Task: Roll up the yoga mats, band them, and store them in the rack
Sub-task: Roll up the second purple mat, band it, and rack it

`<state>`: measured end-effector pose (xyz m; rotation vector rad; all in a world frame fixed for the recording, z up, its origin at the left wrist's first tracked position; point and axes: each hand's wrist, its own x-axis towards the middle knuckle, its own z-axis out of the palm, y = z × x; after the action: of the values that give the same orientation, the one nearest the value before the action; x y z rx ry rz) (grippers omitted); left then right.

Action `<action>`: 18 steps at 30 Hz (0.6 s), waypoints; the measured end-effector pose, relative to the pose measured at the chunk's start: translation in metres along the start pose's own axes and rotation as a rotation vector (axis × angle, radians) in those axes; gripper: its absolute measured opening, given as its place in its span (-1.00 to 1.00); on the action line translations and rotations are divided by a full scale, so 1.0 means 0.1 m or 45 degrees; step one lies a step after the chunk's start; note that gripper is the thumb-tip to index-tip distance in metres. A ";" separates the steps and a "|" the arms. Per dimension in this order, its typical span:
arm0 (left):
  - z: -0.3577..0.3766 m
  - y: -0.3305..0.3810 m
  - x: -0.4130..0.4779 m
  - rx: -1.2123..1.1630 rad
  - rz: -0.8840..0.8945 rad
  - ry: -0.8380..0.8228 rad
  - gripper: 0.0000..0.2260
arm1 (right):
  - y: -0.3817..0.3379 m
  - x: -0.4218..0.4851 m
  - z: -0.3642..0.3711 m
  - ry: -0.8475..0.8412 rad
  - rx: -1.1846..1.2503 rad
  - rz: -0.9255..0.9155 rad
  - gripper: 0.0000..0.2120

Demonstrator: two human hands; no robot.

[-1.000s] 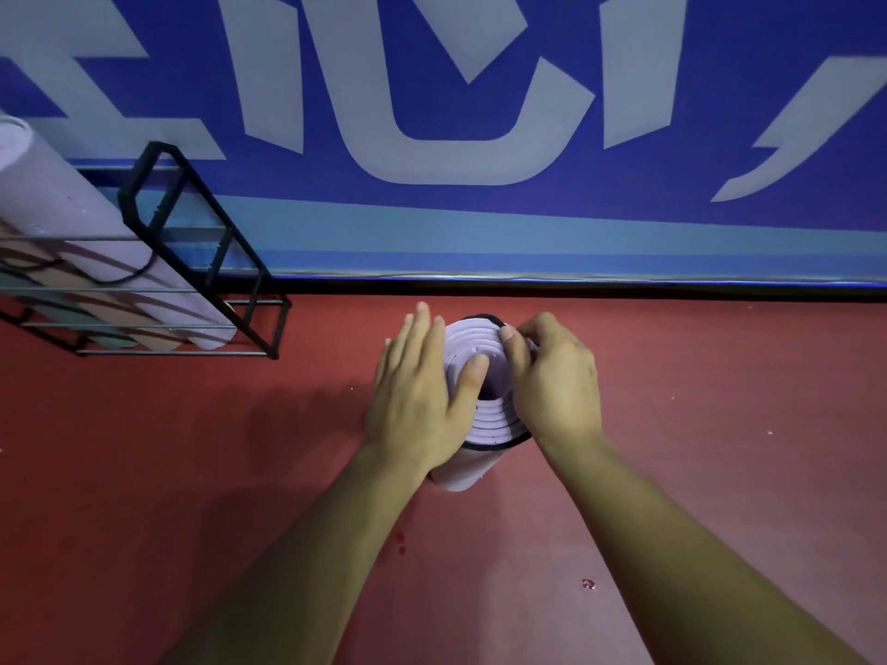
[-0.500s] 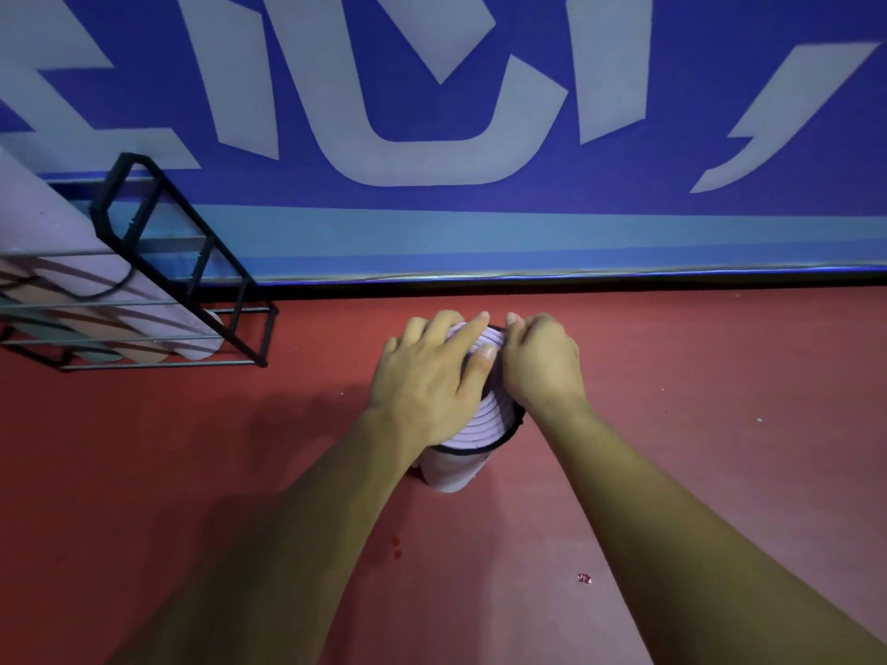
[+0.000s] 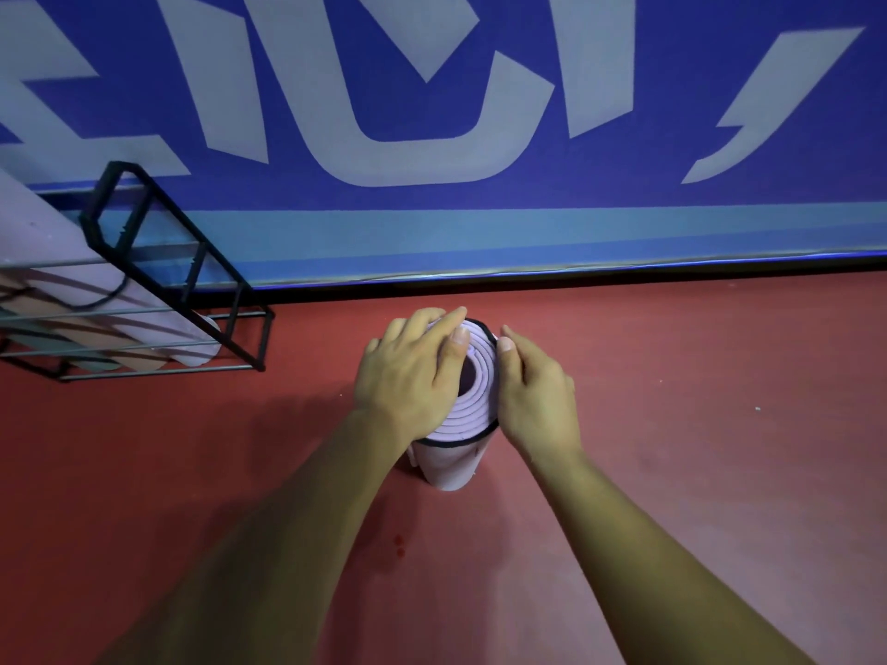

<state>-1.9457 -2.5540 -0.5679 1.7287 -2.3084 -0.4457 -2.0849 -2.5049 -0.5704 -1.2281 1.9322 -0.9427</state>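
A rolled lilac yoga mat [image 3: 451, 467] stands on end on the red floor, its spiral top facing me. A thin black band [image 3: 484, 330] circles its top rim. My left hand [image 3: 408, 376] lies over the left half of the top, fingers reaching past the far rim and thumb on the inner coils. My right hand [image 3: 537, 400] hugs the roll's right side with its thumb tip on the band; its fingers are hidden under the hand. A black wire rack [image 3: 158, 242] stands at the left.
Several rolled mats [image 3: 43, 242] lean inside the rack, one with a dark band. A blue wall banner [image 3: 432, 223] with large pale letters runs behind the mat. Red floor [image 3: 696, 424] stretches to the right and toward me.
My left hand shifted left, uncovering the right part of the spiral. My right hand slid from the far rim round to the roll's right side. The view moved closer.
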 end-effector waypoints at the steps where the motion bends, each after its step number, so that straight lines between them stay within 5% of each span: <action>1: 0.01 0.01 0.00 0.001 -0.001 0.003 -0.33 | -0.01 0.01 0.00 0.000 -0.038 -0.011 -0.64; 18: 0.04 0.04 -0.15 -0.067 -0.005 0.057 -0.32 | -0.02 0.02 -0.01 0.165 -0.199 0.040 -0.71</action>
<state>-1.9466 -2.5382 -0.5697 1.7012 -2.2425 -0.4595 -2.0855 -2.5071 -0.5686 -1.2466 2.1559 -0.8878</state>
